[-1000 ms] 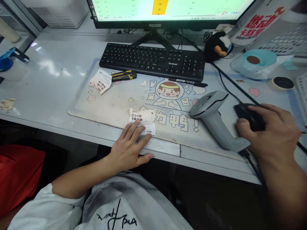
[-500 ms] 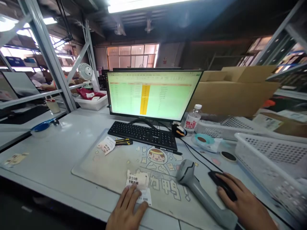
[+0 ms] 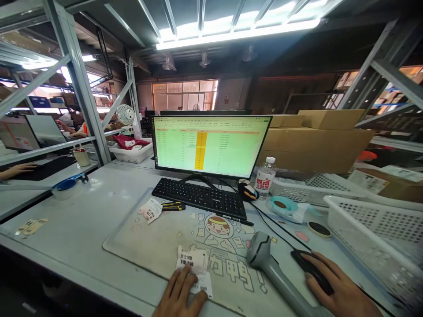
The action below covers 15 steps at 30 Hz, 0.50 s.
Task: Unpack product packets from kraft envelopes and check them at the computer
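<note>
My left hand lies flat with fingers stretched out on a small white printed label at the near edge of the desk mat. My right hand is curled over a black computer mouse at the lower right. A grey barcode scanner lies on the mat between the two hands. Ahead stand a black keyboard and a monitor showing a green spreadsheet with a yellow column.
A second label and a yellow-black utility knife lie left of the keyboard. A water bottle, a tape roll, white baskets and cardboard boxes fill the right. Shelf posts and another person's hand are at the left.
The view has tilted up from the desk edge to take in the monitor and shelving. Both hands have stayed on the label and the mouse.
</note>
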Tool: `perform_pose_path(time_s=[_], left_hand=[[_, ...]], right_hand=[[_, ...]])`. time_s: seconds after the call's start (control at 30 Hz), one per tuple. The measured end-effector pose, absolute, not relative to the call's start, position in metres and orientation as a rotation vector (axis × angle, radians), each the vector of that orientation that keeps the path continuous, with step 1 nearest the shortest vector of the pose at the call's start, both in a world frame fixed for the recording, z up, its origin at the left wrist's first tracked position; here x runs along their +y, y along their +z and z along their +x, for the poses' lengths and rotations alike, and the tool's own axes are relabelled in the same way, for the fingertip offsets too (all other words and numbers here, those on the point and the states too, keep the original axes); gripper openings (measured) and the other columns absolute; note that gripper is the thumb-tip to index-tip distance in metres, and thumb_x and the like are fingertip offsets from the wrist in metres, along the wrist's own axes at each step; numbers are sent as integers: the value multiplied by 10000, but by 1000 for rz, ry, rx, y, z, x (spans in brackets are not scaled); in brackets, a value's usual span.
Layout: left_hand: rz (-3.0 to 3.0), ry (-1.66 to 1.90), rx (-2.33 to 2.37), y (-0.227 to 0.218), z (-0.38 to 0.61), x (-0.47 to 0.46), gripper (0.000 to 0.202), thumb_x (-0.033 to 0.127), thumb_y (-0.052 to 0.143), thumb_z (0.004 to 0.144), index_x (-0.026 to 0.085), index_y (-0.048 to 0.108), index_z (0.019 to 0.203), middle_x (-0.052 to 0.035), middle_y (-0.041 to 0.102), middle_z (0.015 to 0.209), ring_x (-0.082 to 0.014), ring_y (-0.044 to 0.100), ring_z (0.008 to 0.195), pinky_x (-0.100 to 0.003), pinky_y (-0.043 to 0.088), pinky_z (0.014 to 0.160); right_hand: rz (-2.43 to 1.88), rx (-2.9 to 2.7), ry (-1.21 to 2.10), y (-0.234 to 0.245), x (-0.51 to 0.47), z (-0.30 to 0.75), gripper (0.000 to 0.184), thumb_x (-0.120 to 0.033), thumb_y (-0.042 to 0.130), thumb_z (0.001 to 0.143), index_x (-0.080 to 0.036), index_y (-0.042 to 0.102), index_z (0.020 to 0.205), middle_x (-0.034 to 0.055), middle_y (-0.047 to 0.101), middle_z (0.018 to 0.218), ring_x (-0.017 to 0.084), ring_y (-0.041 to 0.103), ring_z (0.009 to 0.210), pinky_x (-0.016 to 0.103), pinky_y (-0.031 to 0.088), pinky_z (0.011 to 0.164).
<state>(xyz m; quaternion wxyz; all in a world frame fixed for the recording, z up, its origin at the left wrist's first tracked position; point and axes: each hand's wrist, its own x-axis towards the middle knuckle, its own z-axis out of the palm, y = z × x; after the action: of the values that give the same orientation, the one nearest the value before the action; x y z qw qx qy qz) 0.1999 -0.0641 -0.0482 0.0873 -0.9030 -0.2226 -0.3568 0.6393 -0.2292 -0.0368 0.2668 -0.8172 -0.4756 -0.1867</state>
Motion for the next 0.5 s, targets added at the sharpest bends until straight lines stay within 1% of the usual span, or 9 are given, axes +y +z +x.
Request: perform_pose_path(time_s=[0.1, 0.2, 0.27, 0.33, 0.4, 0.5], left_hand=[[-2698, -1053, -659, -48, 199, -64, 149, 248, 678, 990, 321, 712, 1115, 2, 735, 1236, -236, 634, 1335, -399, 525, 1163], [-2711, -1040, -668, -49, 199, -64, 169, 242, 681, 983, 330, 707, 1125, 8, 733, 1242, -234, 622, 1350, -397, 522, 1166], [-2718, -1025, -681, -50, 199, -64, 180, 242, 682, 978, 336, 703, 1130, 12, 729, 1255, -230, 613, 1360, -396, 515, 1171], [-2732, -1006, -693, -52, 198, -64, 190, 265, 683, 977, 345, 698, 1149, 16, 722, 1276, -230, 602, 1369, -398, 509, 1175], [-2760, -993, -681, -54, 196, -63, 217, 375, 691, 976, 348, 693, 1191, 5, 711, 1314, -247, 592, 1376, -412, 507, 1173], [-2802, -996, -619, -58, 192, -60, 446, 619, 687, 925, 330, 686, 1265, -36, 685, 1376, -287, 574, 1389, -437, 495, 1175]], right_hand=[[-2180, -1263, -400, -36, -229, 638, 485, -675, 500, 868, -422, 744, 1201, 44, 697, 1366, 336, 748, 1101, 518, 677, 786], [-2189, -1238, -377, -34, -228, 635, 489, -668, 498, 869, -407, 748, 1199, 50, 688, 1378, 339, 743, 1103, 521, 672, 785], [-2204, -1239, -389, -32, -228, 633, 505, -654, 489, 876, -372, 748, 1205, 62, 686, 1381, 336, 741, 1102, 519, 665, 814], [-2221, -1251, -419, -29, -227, 631, 523, -634, 475, 884, -323, 748, 1204, 83, 688, 1372, 331, 733, 1114, 516, 651, 878], [-2246, -1259, -450, -27, -226, 628, 533, -604, 457, 897, -281, 746, 1207, 99, 687, 1366, 322, 728, 1121, 500, 639, 910], [-2304, -1233, -492, -24, -226, 621, 535, -560, 435, 916, -253, 737, 1232, 104, 679, 1375, 311, 722, 1128, 472, 643, 885]])
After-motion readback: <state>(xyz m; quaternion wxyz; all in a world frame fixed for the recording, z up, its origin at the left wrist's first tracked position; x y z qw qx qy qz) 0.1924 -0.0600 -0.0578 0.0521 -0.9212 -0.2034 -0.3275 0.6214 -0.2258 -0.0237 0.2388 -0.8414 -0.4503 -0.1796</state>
